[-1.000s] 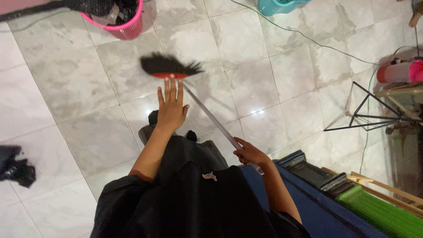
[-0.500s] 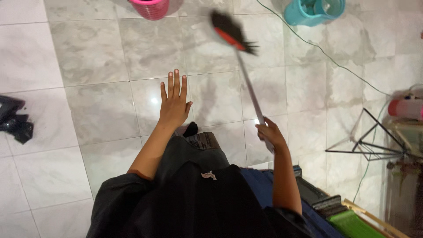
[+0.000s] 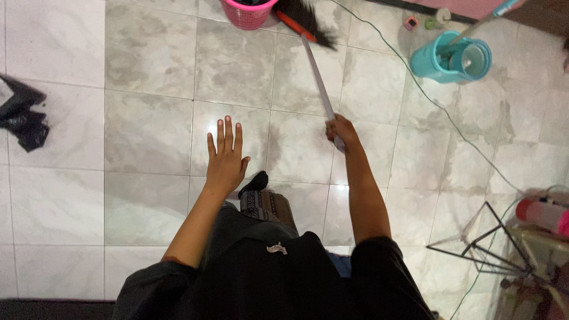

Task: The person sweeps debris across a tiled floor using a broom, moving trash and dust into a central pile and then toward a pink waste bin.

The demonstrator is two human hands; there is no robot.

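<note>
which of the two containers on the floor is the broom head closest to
The pink slatted plastic basket at the top edge. The black-bristled broom head sits right beside it, while the teal plastic bucket stands well off to the right.

Left hand (image 3: 226, 155): bare, flat, palm down, fingers straight and close together pointing to the far side, thumb spread to the right. It holds nothing. Left forearm bare, running from the near black sleeve up and slightly right to the wrist.

Right hand (image 3: 339, 131): fist closed, grip tight, knuckles up, wrist straight. Right arm stretched out nearly full toward the far side, elbow almost locked. Right hand sits farther out than the left, well apart.
</note>
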